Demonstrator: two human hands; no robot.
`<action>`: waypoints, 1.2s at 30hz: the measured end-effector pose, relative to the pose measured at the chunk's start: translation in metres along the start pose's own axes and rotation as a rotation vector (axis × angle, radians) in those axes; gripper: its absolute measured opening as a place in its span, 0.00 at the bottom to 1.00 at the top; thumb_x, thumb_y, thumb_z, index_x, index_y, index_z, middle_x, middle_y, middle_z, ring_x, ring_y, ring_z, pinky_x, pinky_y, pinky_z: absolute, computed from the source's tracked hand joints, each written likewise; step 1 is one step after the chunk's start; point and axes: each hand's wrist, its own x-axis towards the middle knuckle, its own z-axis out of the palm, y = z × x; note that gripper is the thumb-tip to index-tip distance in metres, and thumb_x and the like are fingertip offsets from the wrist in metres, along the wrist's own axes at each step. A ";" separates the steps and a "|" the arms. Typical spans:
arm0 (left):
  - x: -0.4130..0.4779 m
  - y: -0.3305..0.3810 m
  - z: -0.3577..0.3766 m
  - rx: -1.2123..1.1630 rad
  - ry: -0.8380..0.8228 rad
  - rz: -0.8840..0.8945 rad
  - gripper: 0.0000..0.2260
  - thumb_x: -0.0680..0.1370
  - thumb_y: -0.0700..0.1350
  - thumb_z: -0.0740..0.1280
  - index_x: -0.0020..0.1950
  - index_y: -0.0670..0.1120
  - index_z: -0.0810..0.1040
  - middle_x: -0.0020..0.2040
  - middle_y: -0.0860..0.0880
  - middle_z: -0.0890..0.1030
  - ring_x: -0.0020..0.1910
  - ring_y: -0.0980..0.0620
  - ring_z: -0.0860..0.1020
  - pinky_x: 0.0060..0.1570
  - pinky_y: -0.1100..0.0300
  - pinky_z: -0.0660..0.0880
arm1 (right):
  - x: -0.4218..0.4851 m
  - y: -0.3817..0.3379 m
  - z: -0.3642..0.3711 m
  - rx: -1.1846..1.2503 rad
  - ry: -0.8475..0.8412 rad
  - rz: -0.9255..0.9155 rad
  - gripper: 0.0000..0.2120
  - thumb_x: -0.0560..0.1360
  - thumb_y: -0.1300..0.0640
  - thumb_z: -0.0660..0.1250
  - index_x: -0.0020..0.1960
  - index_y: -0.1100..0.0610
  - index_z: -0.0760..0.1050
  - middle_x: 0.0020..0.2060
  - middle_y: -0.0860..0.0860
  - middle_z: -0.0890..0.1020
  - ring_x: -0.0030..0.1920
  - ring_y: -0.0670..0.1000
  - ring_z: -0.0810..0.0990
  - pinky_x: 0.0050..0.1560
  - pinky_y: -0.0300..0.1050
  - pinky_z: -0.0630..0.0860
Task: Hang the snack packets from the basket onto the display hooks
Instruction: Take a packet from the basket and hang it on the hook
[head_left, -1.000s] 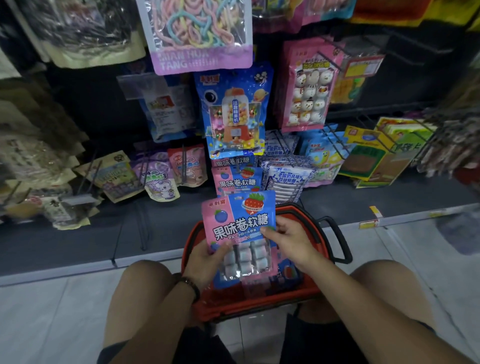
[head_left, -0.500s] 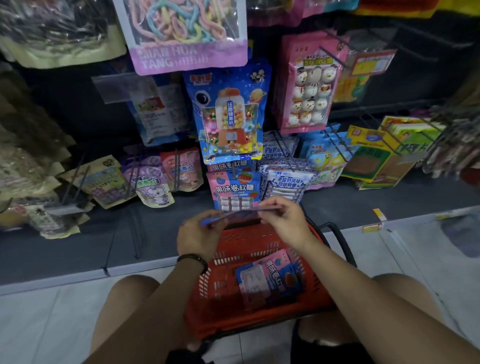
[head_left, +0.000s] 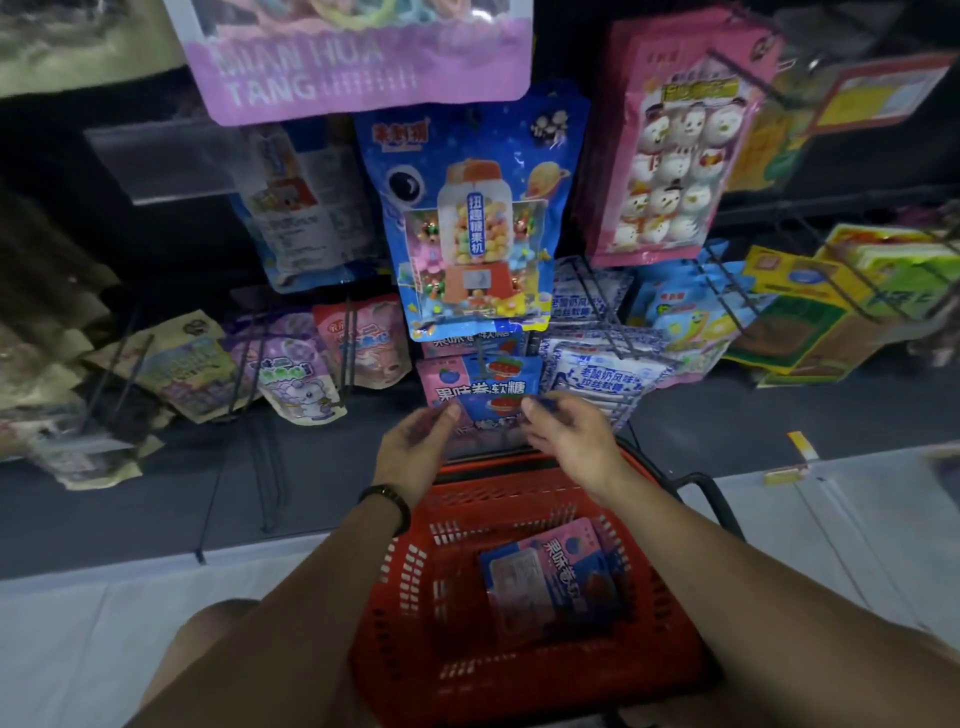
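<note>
You hold one packet by its top corners, lined up for the hook.
Your left hand (head_left: 415, 447) and right hand (head_left: 569, 441) each pinch an upper corner of the packet (head_left: 488, 413), which holds it spread and level so its hole can, I judge, meet the hook (head_left: 483, 364) just beyond your fingertips, where matching packets (head_left: 452, 387) hang. Blur hides the hole itself. Below your wrists sits the basket (head_left: 447, 480), with spare packets (head_left: 550, 577) lying flat inside.
</note>
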 end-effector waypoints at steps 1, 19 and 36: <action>0.006 0.000 0.001 0.010 -0.004 -0.035 0.11 0.70 0.66 0.76 0.47 0.64 0.89 0.56 0.56 0.88 0.59 0.49 0.86 0.62 0.46 0.82 | 0.006 0.001 0.001 0.005 0.005 0.031 0.07 0.82 0.50 0.71 0.52 0.54 0.81 0.50 0.55 0.87 0.52 0.54 0.89 0.62 0.56 0.84; 0.072 0.007 0.009 0.097 0.130 -0.136 0.24 0.63 0.78 0.75 0.50 0.63 0.85 0.53 0.53 0.87 0.55 0.46 0.87 0.63 0.43 0.83 | 0.067 0.013 0.015 -0.043 0.191 0.095 0.43 0.71 0.25 0.69 0.54 0.68 0.78 0.53 0.69 0.83 0.44 0.64 0.88 0.53 0.66 0.85; 0.089 0.019 0.025 0.231 0.275 -0.194 0.44 0.66 0.79 0.67 0.69 0.47 0.77 0.60 0.44 0.85 0.55 0.39 0.85 0.60 0.40 0.83 | 0.076 0.021 0.014 -0.192 0.100 0.086 0.24 0.77 0.43 0.73 0.70 0.49 0.75 0.62 0.46 0.83 0.64 0.52 0.82 0.68 0.57 0.79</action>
